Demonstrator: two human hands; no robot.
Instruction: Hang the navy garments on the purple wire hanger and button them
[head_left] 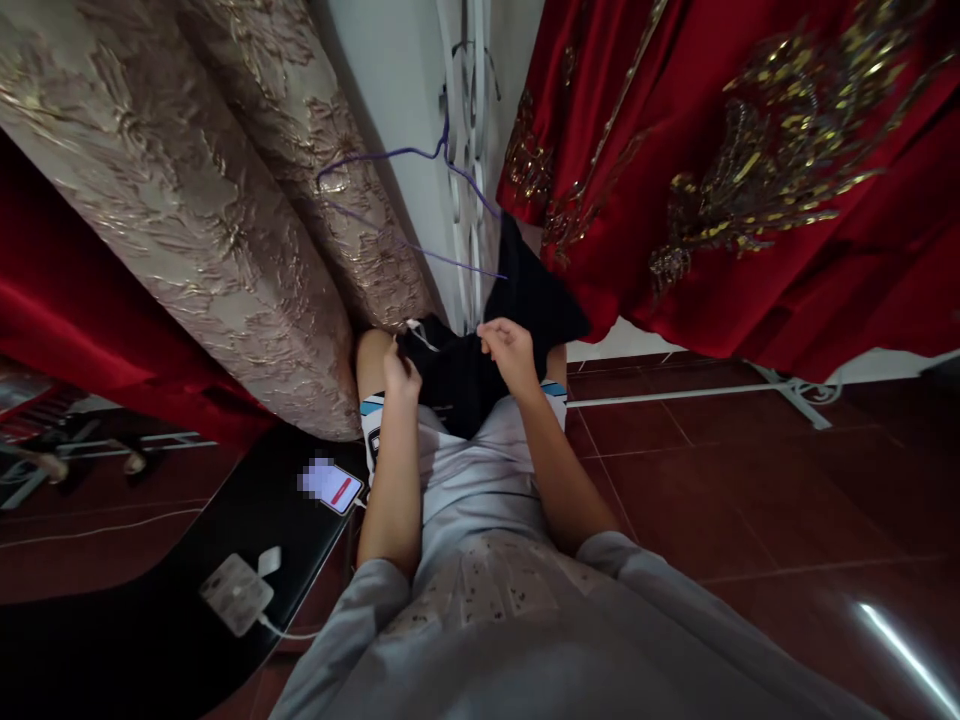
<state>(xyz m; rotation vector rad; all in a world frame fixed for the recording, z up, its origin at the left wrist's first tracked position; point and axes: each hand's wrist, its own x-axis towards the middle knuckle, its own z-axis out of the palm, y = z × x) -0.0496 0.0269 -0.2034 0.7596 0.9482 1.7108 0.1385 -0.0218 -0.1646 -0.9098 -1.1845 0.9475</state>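
Observation:
A black garment [459, 385] lies bunched across my lap, with a small white strip at its upper left part. My left hand [403, 372] pinches its left edge. My right hand [511, 352] has thumb and fingers closed together on its upper edge. Past my right hand, black cloth [536, 290] rises beside the white rack; I cannot tell whether it is the same piece. A purple wire hanger [409, 152] hangs above from the white metal rack [466, 200], and its right end meets the black cloth.
Beige embroidered fabric [225, 220] hangs at the left, red fabric with gold sequins [675, 150] at the right. On the black bench [135, 600] are a lit phone [334, 487] with a cable, a power bank [237, 594] and a small white case [269, 561]. A white rack foot [799, 400] stands on the tiles.

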